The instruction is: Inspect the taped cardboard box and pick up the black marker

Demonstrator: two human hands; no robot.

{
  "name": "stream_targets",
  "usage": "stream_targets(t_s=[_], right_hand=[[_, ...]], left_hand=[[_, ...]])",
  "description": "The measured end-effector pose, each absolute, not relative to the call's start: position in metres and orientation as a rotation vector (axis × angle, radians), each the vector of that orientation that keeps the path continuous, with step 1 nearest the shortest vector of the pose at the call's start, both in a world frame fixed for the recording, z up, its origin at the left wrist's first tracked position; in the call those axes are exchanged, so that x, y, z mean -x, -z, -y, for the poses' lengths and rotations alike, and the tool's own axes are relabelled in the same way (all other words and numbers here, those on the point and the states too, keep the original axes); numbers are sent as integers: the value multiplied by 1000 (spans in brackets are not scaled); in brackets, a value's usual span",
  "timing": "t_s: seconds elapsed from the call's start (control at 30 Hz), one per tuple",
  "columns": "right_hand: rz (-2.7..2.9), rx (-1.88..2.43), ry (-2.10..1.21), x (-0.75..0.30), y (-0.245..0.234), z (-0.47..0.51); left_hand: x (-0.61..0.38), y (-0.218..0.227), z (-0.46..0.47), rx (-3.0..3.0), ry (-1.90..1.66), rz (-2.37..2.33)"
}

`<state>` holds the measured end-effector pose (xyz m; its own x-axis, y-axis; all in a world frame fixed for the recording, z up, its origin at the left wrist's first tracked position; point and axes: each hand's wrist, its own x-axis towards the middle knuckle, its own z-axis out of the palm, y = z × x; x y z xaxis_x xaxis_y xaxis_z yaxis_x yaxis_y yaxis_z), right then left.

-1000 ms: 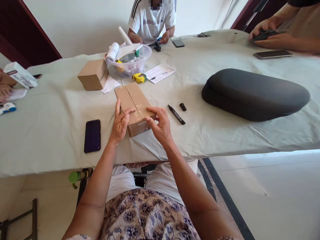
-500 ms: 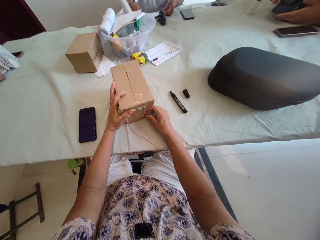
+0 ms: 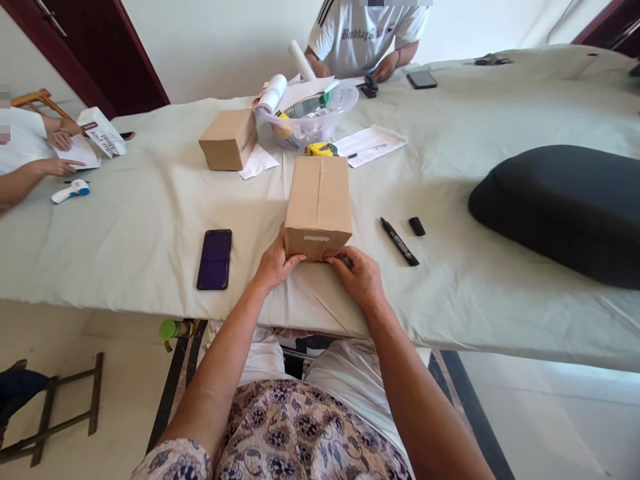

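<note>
A taped cardboard box [image 3: 318, 200] stands on the cloth-covered table in front of me. My left hand [image 3: 278, 261] grips its near left corner, with the thumb along the lower front edge and the other fingers hidden at the side. At the lower right corner, my right hand [image 3: 361, 275] has its thumb and fingers closed on the box's edge. To the right lies an uncapped black marker [image 3: 399, 241], its cap [image 3: 417, 227] apart from it. A dark phone [image 3: 215, 260] lies left of my hands.
Behind the box are a second cardboard box [image 3: 228, 141], a yellow tape measure [image 3: 321, 149], a paper with a pen [image 3: 373, 144] and a filled plastic basin [image 3: 313, 127]. A black cushion-like object [image 3: 555, 210] takes up the right side. Two people sit at the far and left edges.
The view has swung left and up. The box has turned to face me more squarely, and my left hand has slid from its top and side down to the lower left corner.
</note>
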<state>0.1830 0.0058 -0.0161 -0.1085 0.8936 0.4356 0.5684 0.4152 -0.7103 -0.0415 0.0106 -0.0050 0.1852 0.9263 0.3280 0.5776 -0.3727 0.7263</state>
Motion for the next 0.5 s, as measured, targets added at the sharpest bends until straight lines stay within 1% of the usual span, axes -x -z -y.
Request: stream_targets(t_s=[0.2,0.33,0.5], right_hand=[[1729,1114,-464,-178,14,-1],[1630,986,-514,-160,1,3],[1550,956,-451,-129,-19,2]], left_hand=[[43,4,-8,-1934,-1119,-1440],[45,4,-8,-1736,-1315,-1448],[45,1,-8,-1564,-1573,-1369]])
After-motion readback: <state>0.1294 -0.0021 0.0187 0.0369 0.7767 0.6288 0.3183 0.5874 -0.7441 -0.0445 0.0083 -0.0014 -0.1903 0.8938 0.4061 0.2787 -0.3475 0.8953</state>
